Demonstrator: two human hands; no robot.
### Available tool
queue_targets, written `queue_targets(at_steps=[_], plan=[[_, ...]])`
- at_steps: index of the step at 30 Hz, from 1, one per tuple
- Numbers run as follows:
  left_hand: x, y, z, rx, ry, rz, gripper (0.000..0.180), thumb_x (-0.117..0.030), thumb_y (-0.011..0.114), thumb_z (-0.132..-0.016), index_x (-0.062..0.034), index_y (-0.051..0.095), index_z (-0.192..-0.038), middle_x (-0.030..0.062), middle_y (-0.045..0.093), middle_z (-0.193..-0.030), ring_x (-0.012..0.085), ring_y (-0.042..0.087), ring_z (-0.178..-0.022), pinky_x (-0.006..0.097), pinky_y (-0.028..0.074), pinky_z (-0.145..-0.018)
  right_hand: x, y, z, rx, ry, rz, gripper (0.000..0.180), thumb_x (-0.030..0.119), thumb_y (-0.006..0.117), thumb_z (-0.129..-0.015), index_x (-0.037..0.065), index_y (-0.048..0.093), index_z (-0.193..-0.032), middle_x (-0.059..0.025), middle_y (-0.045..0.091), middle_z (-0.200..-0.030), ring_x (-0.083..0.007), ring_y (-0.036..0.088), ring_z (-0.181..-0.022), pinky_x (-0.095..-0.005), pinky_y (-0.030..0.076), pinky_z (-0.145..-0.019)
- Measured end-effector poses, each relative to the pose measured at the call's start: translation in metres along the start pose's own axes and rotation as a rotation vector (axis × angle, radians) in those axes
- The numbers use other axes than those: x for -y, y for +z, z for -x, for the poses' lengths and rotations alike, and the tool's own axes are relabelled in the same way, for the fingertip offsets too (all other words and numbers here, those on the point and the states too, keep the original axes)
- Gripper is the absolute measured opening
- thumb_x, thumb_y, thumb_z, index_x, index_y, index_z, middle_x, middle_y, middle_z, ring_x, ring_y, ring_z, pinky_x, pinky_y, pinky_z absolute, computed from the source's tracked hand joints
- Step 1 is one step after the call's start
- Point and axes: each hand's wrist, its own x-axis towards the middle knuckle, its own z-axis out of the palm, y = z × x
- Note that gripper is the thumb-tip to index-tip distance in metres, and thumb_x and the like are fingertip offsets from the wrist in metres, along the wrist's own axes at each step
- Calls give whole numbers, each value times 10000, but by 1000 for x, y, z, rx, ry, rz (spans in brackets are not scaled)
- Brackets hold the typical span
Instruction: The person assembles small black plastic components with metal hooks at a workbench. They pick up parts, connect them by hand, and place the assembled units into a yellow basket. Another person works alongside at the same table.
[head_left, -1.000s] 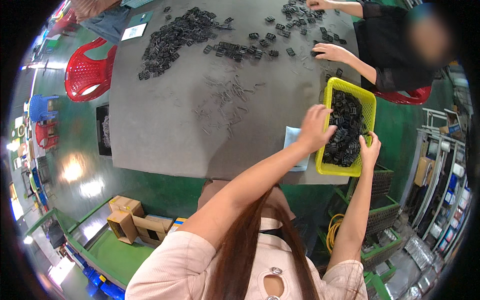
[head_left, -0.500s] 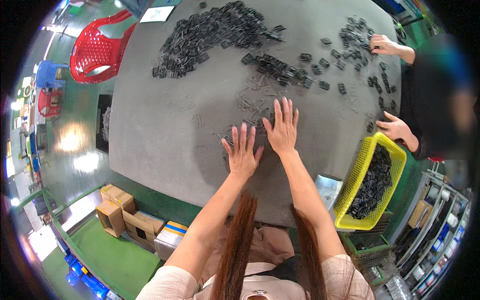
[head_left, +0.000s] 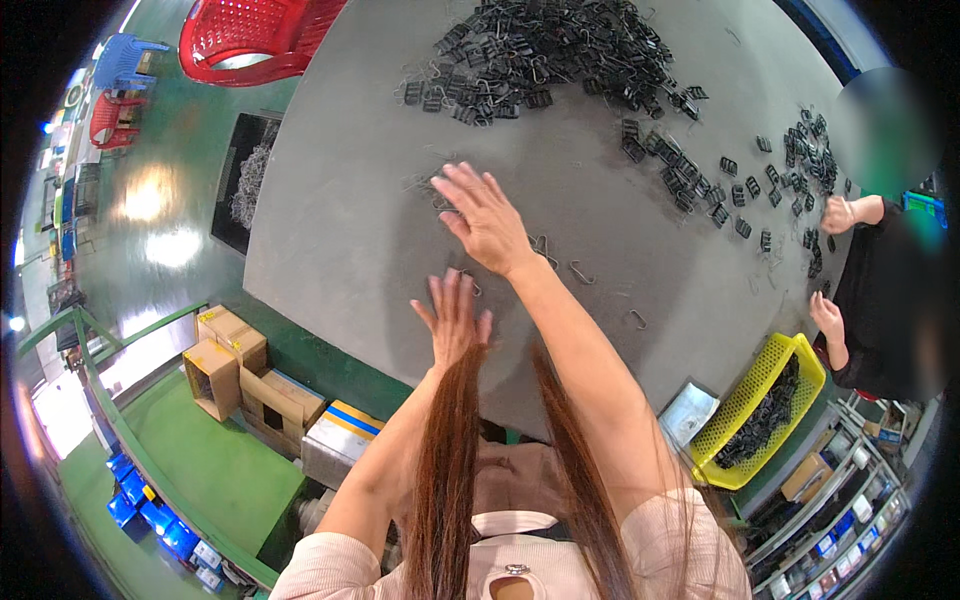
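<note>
My right hand [head_left: 482, 222] is stretched out low over the grey table [head_left: 350, 230], fingers spread and palm down. A few thin bent wire hooks lie partly under its fingertips; the fingers hide how many. Nearer to me, my left hand [head_left: 452, 322] is also flat and spread, with a wire hook beside its fingers. To the right of my right wrist lie loose wire hooks [head_left: 582, 273]. Neither hand grips anything that I can see. Beyond them spreads a large pile of black ribbed plastic buckles [head_left: 575, 55], with a looser trail of buckles [head_left: 685, 178] to its right.
Across the right edge, a co-worker's hands [head_left: 838, 214] are near a smaller group of black pieces [head_left: 808, 150]. A yellow basket [head_left: 718, 442] of black parts stands at lower right, beside a pale packet [head_left: 690, 412]. At the left are a red chair [head_left: 225, 40] and cardboard boxes [head_left: 212, 375].
Both hands have moved left over the table, the right one farther and away from me. The wire hooks have shifted left with them. My view has turned and moved too.
</note>
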Motion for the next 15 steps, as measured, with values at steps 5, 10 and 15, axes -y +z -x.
queue_targets(at_steps=[5, 10, 15], plan=[[-56, 30, 7, 28, 764, -253, 613, -405, 418, -936, -201, 182, -1464, 19, 97, -1535, 276, -20, -1416, 607, -113, -1064, -19, -78, 38, -402, 380, 96, 397, 181, 504, -924, 72, 450, -1302, -116, 474, -1330, -302, 402, -1269, -390, 301, -1057], [-141, 61, -35, 4, 1031, -280, 563, -375, 416, -933, -218, 244, -1446, 15, 155, -1524, 256, 23, -1415, 573, -62, -1089, -51, -148, 137, -633, 761, 270, 358, 161, 468, -941, 28, 460, -1273, -158, 478, -1311, -300, 419, -1253, -381, 310, -1047], [-95, 39, -99, 66, 543, -209, 556, -348, 371, -935, -203, 224, -1451, 1, 126, -1532, 234, -13, -1420, 581, -30, -1087, -46, -143, 194, -549, 914, 288, 373, 205, 456, -948, 31, 458, -1277, -164, 446, -1338, -313, 386, -1273, -395, 292, -1056]])
